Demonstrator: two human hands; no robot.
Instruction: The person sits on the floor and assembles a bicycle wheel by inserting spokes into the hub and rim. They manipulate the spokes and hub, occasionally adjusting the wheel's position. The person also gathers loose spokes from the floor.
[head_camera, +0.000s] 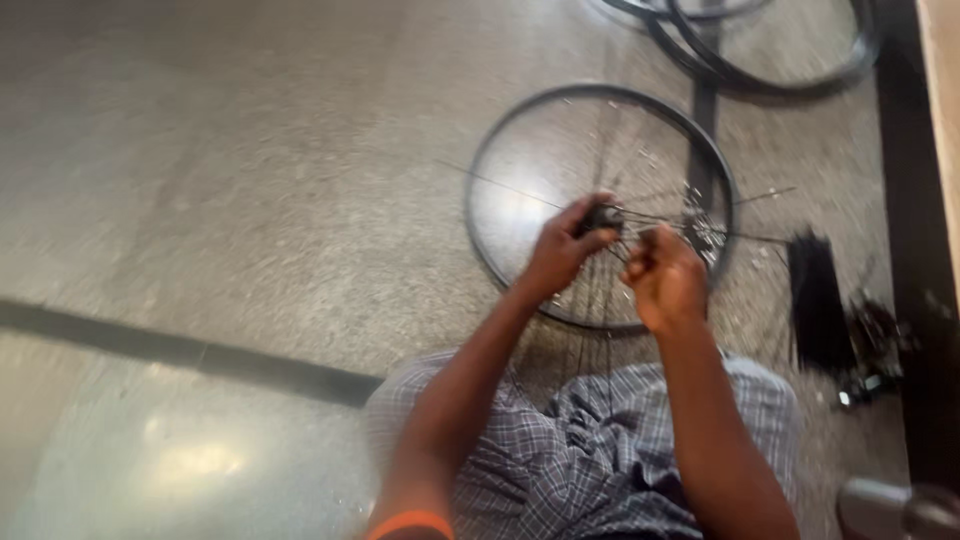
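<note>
Left hand (562, 252) pinches hub (604, 216) steady; right hand (664, 280), at its 3 o'clock, fingers clenched on spoke (740, 236). Rim (478, 180) flat on floor (250, 180), w/ spoke bundle (818, 300) at 3 o'clock.

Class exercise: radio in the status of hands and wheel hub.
Left hand grips hub. Right hand pinches spoke. Rim on floor beneath.

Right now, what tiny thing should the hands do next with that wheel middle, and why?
Probably ease the thin spoke on through the dark hub. The left hand grips the hub above the bare rim on the floor, the right hand pinches at a spoke beside it, and loose spokes stick out sideways. The picture is blurred, so this is a guess.
</note>
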